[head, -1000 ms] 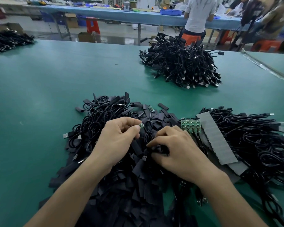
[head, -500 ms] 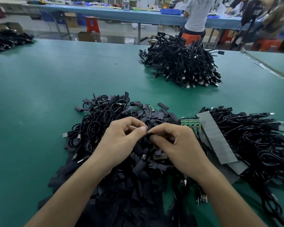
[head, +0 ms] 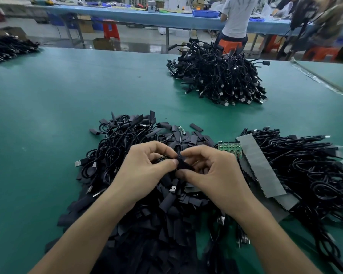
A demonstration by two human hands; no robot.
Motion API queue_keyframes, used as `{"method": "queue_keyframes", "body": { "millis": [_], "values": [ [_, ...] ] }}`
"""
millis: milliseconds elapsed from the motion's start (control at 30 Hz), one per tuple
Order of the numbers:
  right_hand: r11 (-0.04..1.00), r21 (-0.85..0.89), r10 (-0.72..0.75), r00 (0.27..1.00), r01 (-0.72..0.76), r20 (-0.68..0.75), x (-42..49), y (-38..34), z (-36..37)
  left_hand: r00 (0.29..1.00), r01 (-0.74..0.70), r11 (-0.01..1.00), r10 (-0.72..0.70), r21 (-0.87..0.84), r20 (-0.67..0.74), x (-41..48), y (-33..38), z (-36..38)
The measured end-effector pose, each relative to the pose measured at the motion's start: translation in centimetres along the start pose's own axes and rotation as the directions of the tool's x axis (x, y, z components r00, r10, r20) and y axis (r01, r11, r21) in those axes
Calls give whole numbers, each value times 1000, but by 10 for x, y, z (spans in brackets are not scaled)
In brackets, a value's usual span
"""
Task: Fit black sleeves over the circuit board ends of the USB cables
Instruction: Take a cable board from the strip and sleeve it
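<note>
Green table below; left hand and right hand each hold a pinching grip on one black sleeve.

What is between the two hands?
A black sleeve, seen in the head view. The right hand pinches it, and the left hand pinches the thin cable going into it.

Your green tabletop holds: black sleeve heap; cable bundle just right of the heap; cable pile beyond the heap; third pile far left of it.
</note>
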State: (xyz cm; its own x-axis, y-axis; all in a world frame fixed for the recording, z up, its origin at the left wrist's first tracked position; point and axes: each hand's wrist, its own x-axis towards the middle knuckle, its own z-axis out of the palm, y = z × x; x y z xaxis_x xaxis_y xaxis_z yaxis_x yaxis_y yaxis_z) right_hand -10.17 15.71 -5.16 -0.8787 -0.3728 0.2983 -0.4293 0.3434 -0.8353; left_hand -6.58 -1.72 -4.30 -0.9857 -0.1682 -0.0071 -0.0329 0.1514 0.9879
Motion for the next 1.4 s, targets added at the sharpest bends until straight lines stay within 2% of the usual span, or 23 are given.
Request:
{"method": "queue_keyframes", "body": {
  "millis": [133,400,533,600,667,733,800,1300,1400],
  "values": [
    [986,-153,-69,997,65,-23,0,0,0,1000,5,1000,-5,-1,-10,1,-1,0],
    [973,-225,-51,999,51,8,-1,2,-2,1000,-9,997,10,71,-16,2,-6,-1],
    [839,-544,9,997,33,75,0,-3,-5,992,-23,993,38,117,-120,4,-8,-1],
    [873,-483,26,981,71,191,0,-8,-9,989,-18,997,29,72,-146,6,-8,-1],
    [919,-374,22,930,125,366,-1,-15,-9,988,-3,999,9,37,-155,8,-9,-2],
    [887,-416,35,872,198,489,-2,-18,-4,991,-6,999,13,52,-134,9,-11,-3],
    [851,-471,64,843,234,534,-4,-18,0,993,-26,998,33,65,-109,8,-12,-3],
    [832,-490,54,840,261,540,-6,-10,7,989,-19,994,34,111,-141,10,-15,-2],
    [870,-434,-3,884,233,468,-5,-9,8,989,-17,993,35,119,-147,9,-12,-2]
  ]
}}
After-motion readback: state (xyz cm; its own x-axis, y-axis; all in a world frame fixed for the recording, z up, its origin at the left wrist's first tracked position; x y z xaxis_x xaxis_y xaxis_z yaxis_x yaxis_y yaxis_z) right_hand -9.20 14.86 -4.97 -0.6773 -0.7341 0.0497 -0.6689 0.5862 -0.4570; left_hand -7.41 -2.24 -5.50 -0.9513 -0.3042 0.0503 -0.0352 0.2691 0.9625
